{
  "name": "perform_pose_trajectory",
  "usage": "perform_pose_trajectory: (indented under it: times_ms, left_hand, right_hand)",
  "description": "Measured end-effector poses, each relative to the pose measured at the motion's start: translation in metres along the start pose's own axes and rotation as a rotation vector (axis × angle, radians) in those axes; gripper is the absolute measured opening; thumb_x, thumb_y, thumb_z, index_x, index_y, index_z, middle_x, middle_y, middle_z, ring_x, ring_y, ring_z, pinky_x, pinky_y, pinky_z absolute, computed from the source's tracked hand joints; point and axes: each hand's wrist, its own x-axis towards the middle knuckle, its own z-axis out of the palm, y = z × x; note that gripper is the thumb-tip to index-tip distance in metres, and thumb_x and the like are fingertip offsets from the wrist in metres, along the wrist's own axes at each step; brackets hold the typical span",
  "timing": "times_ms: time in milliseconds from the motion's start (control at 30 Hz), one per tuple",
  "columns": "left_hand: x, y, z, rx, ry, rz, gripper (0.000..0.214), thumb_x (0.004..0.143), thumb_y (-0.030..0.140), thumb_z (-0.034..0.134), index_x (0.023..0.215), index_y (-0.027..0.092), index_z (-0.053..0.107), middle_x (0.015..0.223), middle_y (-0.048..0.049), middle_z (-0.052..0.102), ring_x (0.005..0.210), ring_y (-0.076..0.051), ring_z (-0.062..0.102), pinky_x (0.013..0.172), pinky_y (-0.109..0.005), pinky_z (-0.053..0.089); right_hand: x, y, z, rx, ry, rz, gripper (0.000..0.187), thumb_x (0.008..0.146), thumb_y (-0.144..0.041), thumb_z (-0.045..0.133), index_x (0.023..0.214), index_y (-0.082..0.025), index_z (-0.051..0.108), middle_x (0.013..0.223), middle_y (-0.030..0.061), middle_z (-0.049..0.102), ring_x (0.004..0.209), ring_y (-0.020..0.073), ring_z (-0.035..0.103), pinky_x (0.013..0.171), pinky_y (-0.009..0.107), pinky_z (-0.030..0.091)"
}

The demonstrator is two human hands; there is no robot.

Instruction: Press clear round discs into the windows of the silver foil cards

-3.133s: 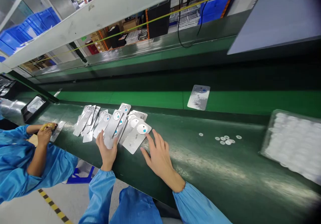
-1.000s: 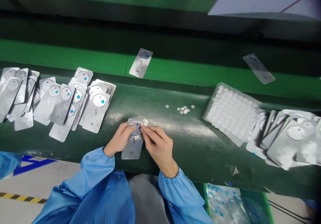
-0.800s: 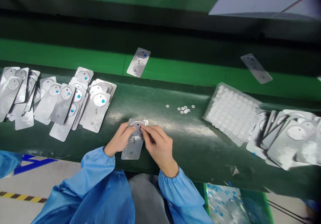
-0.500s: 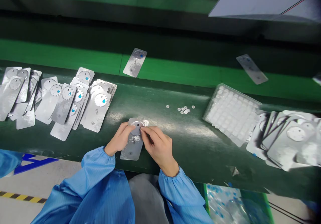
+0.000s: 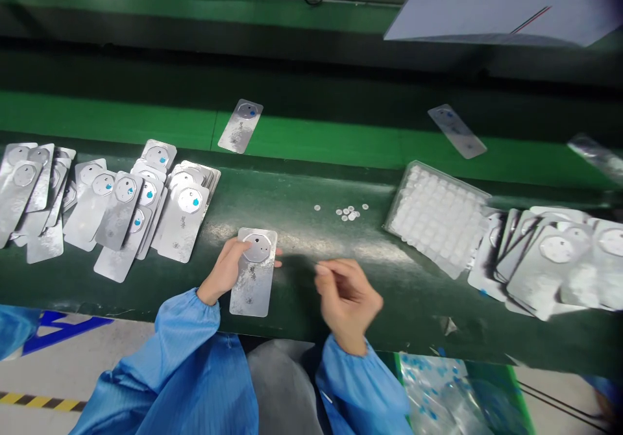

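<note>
My left hand (image 5: 224,274) grips a silver plate (image 5: 254,271) by its left edge; the plate lies on the dark green bench and has a round disc near its top. My right hand (image 5: 348,298) hovers to the right of the plate, apart from it, with fingers curled in a pinch and blurred by motion. I cannot make out anything between its fingertips. A heap of similar silver plates (image 5: 111,204), some with blue dots, lies to the left.
Small white discs (image 5: 348,213) are scattered mid-bench. A clear tray of white discs (image 5: 435,217) sits to the right, beside another heap of plates (image 5: 549,263). Single plates (image 5: 241,125) (image 5: 456,131) lie on the bright green belt behind. A bag (image 5: 438,396) hangs below the bench edge.
My right hand has pulled away from the plate's disc, to the right and toward me. The blue dot seen on the disc earlier is gone. The left hand still holds the plate.
</note>
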Motion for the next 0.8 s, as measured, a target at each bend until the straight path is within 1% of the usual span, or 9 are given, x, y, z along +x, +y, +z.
perform_pose_trajectory:
  times_ms: [67, 200, 267, 333, 400, 500, 600, 700, 800]
  left_hand:
    - [-0.002, 0.008, 0.003, -0.056, -0.085, -0.004, 0.039, 0.086, 0.048, 0.067, 0.099, 0.012, 0.076, 0.1, -0.0146, 0.081, 0.089, -0.036, 0.079, 0.075, -0.043, 0.063]
    - [-0.001, 0.015, 0.007, 0.057, -0.044, 0.021, 0.043, 0.078, 0.049, 0.083, 0.098, 0.012, 0.074, 0.103, -0.0166, 0.081, 0.088, -0.035, 0.08, 0.072, -0.038, 0.064]
    - [0.001, 0.016, 0.007, 0.106, -0.015, 0.012, 0.047, 0.076, 0.052, 0.085, 0.098, 0.012, 0.074, 0.104, -0.018, 0.081, 0.087, -0.035, 0.08, 0.07, -0.038, 0.064]
    - [0.002, 0.017, 0.007, 0.141, 0.014, 0.005, 0.052, 0.074, 0.054, 0.085, 0.101, 0.011, 0.074, 0.106, -0.0193, 0.08, 0.089, -0.037, 0.08, 0.07, -0.038, 0.065]
    - [0.003, 0.018, 0.006, 0.167, 0.059, 0.003, 0.056, 0.071, 0.055, 0.086, 0.104, 0.011, 0.074, 0.111, -0.0202, 0.079, 0.093, -0.039, 0.079, 0.07, -0.038, 0.065]
    - [0.007, 0.021, 0.012, 0.16, 0.125, -0.005, 0.06, 0.066, 0.054, 0.09, 0.106, 0.013, 0.074, 0.118, -0.0197, 0.078, 0.1, -0.04, 0.077, 0.07, -0.038, 0.066]
    - [0.011, 0.02, 0.036, 0.071, 0.125, -0.018, 0.062, 0.062, 0.051, 0.092, 0.108, 0.014, 0.074, 0.121, -0.0169, 0.077, 0.104, -0.039, 0.077, 0.072, -0.037, 0.066]
    - [0.009, 0.008, 0.076, -0.036, 0.058, -0.029, 0.062, 0.062, 0.051, 0.092, 0.109, 0.015, 0.074, 0.12, -0.0144, 0.078, 0.104, -0.035, 0.077, 0.078, -0.036, 0.064]
    - [0.004, -0.009, 0.113, -0.051, -0.066, -0.021, 0.059, 0.07, 0.056, 0.087, 0.11, 0.014, 0.074, 0.118, -0.0158, 0.078, 0.108, -0.035, 0.075, 0.086, -0.038, 0.062]
  right_hand:
    - [-0.005, 0.008, -0.054, 0.036, 0.082, 0.204, 0.014, 0.09, -0.033, 0.076, 0.086, -0.02, 0.074, 0.072, 0.0006, 0.061, 0.051, 0.0121, 0.053, 0.045, 0.026, 0.041]
    - [-0.031, 0.036, -0.18, -0.069, 0.359, 0.45, 0.034, 0.077, -0.056, 0.077, 0.069, -0.026, 0.066, 0.06, -0.0022, 0.05, 0.044, 0.0126, 0.042, 0.046, 0.031, 0.038]
    - [-0.049, 0.049, -0.221, -0.301, 0.504, 0.487, 0.043, 0.08, -0.064, 0.062, 0.058, -0.028, 0.059, 0.057, -0.0009, 0.049, 0.042, 0.0143, 0.04, 0.047, 0.035, 0.042]
    - [-0.065, 0.061, -0.239, -0.536, 0.641, 0.488, 0.048, 0.084, -0.064, 0.052, 0.054, -0.028, 0.059, 0.055, 0.0011, 0.053, 0.047, 0.0182, 0.046, 0.053, 0.038, 0.05]
    - [-0.073, 0.073, -0.243, -0.67, 0.768, 0.467, 0.043, 0.079, -0.061, 0.059, 0.058, -0.024, 0.064, 0.06, 0.005, 0.06, 0.062, 0.0248, 0.058, 0.066, 0.045, 0.056]
    - [-0.074, 0.084, -0.239, -0.775, 0.895, 0.411, 0.037, 0.074, -0.056, 0.067, 0.068, -0.019, 0.069, 0.074, 0.0151, 0.068, 0.083, 0.0357, 0.065, 0.085, 0.059, 0.052]
    - [-0.065, 0.08, -0.214, -0.737, 0.841, 0.335, 0.04, 0.089, -0.052, 0.056, 0.087, -0.016, 0.073, 0.088, 0.0177, 0.074, 0.093, 0.0347, 0.069, 0.093, 0.055, 0.052]
    - [-0.045, 0.059, -0.154, -0.509, 0.569, 0.224, 0.034, 0.096, -0.047, 0.055, 0.104, -0.019, 0.074, 0.107, 0.0138, 0.077, 0.101, 0.0287, 0.072, 0.091, 0.044, 0.057]
    - [-0.026, 0.032, -0.087, -0.03, 0.087, 0.191, 0.038, 0.097, -0.043, 0.062, 0.126, -0.018, 0.067, 0.1, 0.0117, 0.079, 0.083, 0.0237, 0.076, 0.071, 0.035, 0.062]
